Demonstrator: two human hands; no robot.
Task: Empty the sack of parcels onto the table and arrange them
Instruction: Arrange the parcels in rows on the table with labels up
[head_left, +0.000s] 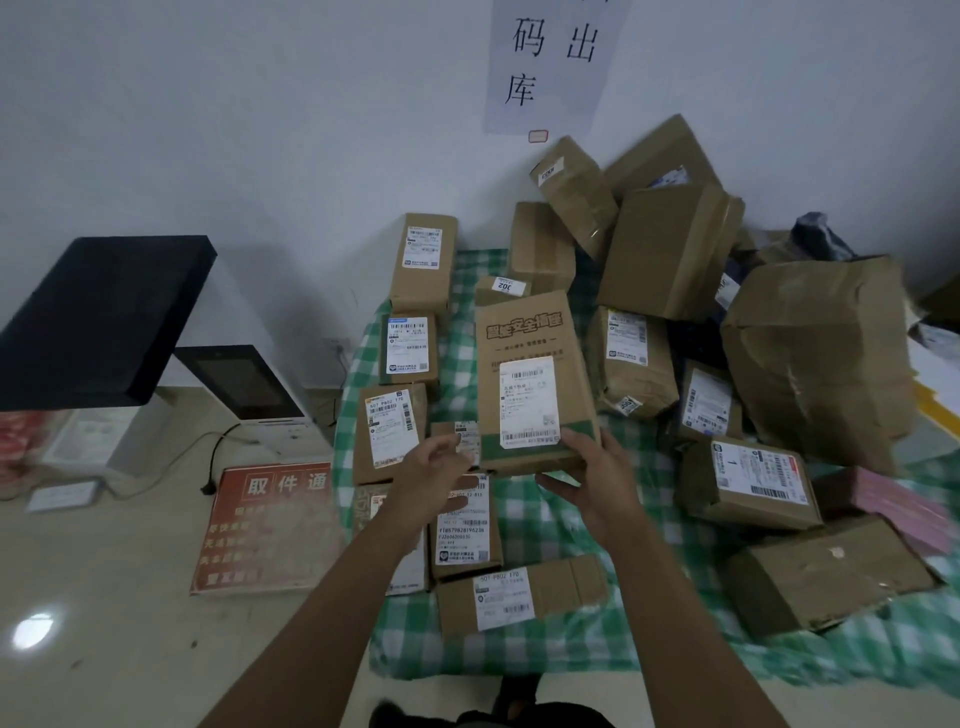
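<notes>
A tall brown parcel with green print and a white label (530, 379) is held above the green checked cloth (550, 525). My right hand (597, 478) grips its lower right corner, thumb on the front. My left hand (436, 467) hovers beside its lower left edge with fingers loosely spread, holding nothing. To the left, several labelled brown parcels (405, 343) lie in a neat column. A loose heap of bigger brown parcels (670, 249) leans on the wall at the back right. No sack is visible.
More parcels (748, 478) and a pink packet (893, 504) lie at the right. On the floor to the left are a red sign (265, 525), a black cable (218, 457) and a white kiosk with a dark screen (239, 384). A paper notice (550, 62) hangs on the wall.
</notes>
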